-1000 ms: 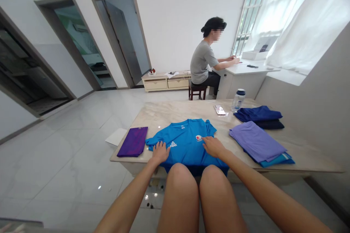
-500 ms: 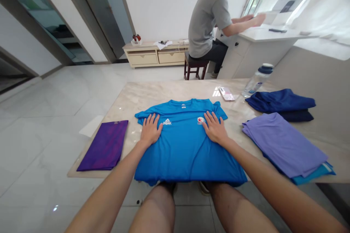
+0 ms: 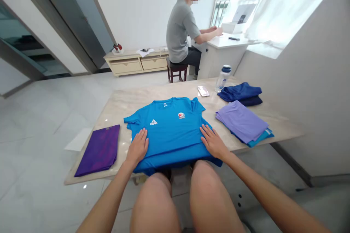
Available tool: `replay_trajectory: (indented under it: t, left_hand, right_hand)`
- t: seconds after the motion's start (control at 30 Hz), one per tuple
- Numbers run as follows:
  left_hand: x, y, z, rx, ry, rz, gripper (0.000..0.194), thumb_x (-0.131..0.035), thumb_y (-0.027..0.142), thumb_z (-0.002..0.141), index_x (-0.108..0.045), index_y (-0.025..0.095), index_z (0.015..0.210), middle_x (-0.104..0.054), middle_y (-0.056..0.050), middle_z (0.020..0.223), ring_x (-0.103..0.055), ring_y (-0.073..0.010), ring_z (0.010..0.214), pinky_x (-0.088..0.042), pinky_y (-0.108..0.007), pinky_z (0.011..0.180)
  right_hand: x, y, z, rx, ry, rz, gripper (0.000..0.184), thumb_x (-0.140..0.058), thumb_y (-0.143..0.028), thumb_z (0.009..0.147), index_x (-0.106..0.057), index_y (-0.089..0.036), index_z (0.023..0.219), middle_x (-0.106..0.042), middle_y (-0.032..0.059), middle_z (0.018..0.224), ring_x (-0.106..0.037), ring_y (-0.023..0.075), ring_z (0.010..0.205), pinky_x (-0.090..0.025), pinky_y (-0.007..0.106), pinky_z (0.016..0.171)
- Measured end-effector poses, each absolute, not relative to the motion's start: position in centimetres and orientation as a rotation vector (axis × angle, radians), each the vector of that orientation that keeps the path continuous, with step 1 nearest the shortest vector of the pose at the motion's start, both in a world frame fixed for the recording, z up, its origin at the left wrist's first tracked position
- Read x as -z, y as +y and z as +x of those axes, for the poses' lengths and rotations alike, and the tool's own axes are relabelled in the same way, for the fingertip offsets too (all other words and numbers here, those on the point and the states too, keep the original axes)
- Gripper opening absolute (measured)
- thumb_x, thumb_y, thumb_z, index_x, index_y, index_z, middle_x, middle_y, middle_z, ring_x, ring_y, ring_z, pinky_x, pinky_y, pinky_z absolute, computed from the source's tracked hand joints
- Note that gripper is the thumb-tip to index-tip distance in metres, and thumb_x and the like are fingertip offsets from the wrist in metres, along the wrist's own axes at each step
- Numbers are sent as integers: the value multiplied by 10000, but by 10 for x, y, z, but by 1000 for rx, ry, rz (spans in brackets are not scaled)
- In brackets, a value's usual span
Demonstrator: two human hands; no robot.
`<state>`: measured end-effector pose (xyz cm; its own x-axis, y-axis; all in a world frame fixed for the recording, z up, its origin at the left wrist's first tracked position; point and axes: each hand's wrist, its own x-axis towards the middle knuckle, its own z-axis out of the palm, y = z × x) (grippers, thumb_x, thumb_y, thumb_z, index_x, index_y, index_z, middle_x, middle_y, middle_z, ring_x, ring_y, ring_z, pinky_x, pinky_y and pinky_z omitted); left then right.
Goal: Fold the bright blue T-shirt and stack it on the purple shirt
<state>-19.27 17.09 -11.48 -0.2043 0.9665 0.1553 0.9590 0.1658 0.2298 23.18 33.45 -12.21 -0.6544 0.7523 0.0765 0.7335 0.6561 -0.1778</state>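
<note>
A blue T-shirt (image 3: 169, 131) lies spread on the marble-look table (image 3: 128, 96), its neckline away from me and its lower part hanging over the near edge. It has a white logo on the left of the chest and a round red-and-white badge on the right. My left hand (image 3: 138, 145) rests flat on the shirt's left side, fingers stretched out. On the right side of the shirt my right hand (image 3: 213, 141) lies flat with its fingers spread. Folded purple cloth (image 3: 100, 149) sits on the table left of the shirt.
Folded lavender clothing (image 3: 242, 121) lies over blue cloth at the right, with dark blue clothing (image 3: 242, 93) behind it. Farther back are a water bottle (image 3: 222, 79) and a phone (image 3: 203, 91). A person (image 3: 180, 29) sits on a stool by a white desk (image 3: 226, 42).
Both hands have slid down the shirt towards me, from the chest to the lower sides. My view has turned a little right and the far room shows more.
</note>
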Motion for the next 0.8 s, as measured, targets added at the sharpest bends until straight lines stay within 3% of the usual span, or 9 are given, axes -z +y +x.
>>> replay_trajectory:
  t: [0.17, 0.27, 0.37, 0.57, 0.67, 0.8]
  left_hand:
    - [79, 132, -169, -146, 2414, 1843, 635, -359, 313, 1089, -564, 5, 1604, -472, -258, 1733, -426, -383, 1648, -361, -527, 1353]
    - [52, 113, -157, -32, 2306, 1787, 511, -472, 340, 1071, -713, 104, 1454, -681, -261, 1534, -605, -414, 1500, -464, -543, 1251]
    - [28, 104, -160, -30, 2268, 1723, 336, -611, 363, 1016, -808, 193, 1228, -823, -202, 1245, -760, -413, 1240, -570, -514, 1062]
    - [5, 120, -184, -251, 2377, 1584, 160, -614, 266, 982, -769, 227, 994, -834, -129, 1149, -789, -323, 1107, -572, -373, 890]
    - [9, 136, -198, -359, 2441, 1536, 114, -646, 262, 951, -722, 226, 1029, -806, -144, 1209, -764, -321, 1157, -555, -376, 929]
    - [28, 164, -224, -435, 2489, 1459, 173, -593, 315, 996, -659, 205, 1113, -774, -162, 1210, -756, -293, 1129, -551, -366, 939]
  right_hand:
    - [77, 302, 264, -288, -2873, -1280, 693, -414, -441, 1124, -449, -98, 1726, -344, 190, 1808, -346, 352, 1686, -338, 572, 1345]
    - [34, 289, 269, -337, -3027, -1305, 608, -471, -460, 1097, -692, -94, 1529, -624, 259, 1598, -601, 411, 1498, -483, 545, 1221]
    - [0, 291, 274, -366, -3132, -1324, 524, -461, -460, 1099, -859, -141, 1215, -811, 245, 1260, -774, 426, 1198, -583, 510, 1022]
    - [1, 333, 262, -450, -2799, -1348, 364, -521, -254, 1043, -836, -175, 1208, -834, 160, 1153, -786, 319, 1075, -564, 373, 917]
    - [26, 362, 242, -439, -2671, -1336, 320, -539, -199, 1011, -792, -154, 1203, -802, 155, 1184, -756, 280, 1095, -540, 340, 954]
    - [64, 393, 209, -328, -2483, -1401, 283, -563, -220, 1000, -737, -155, 1214, -740, 174, 1235, -681, 308, 1179, -497, 386, 1054]
